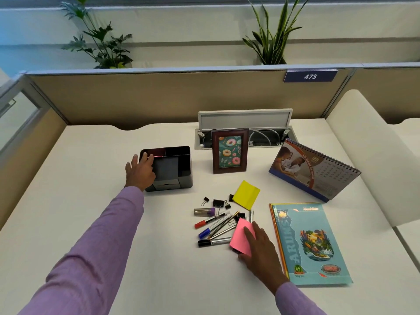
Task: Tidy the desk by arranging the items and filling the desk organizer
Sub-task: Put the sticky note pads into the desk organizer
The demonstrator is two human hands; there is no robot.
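A black desk organizer (179,162) with several compartments stands left of centre on the white desk (79,169). My left hand (139,171) rests against its left side, fingers apart, a thin pink item at its fingertips inside the organizer. My right hand (259,244) grips a pink sticky-note pad (239,237) beside a pile of markers and pens (214,226). Black binder clips (218,203) and a small clear stapler box (203,211) lie just behind the pens. A yellow sticky-note pad (246,194) sits further back.
A framed doughnut picture (230,151) stands at the back centre before an open cable hatch (244,120). A desk calendar (314,169) stands at the right, and a blue notebook (311,244) lies at the front right. Partition walls enclose the desk.
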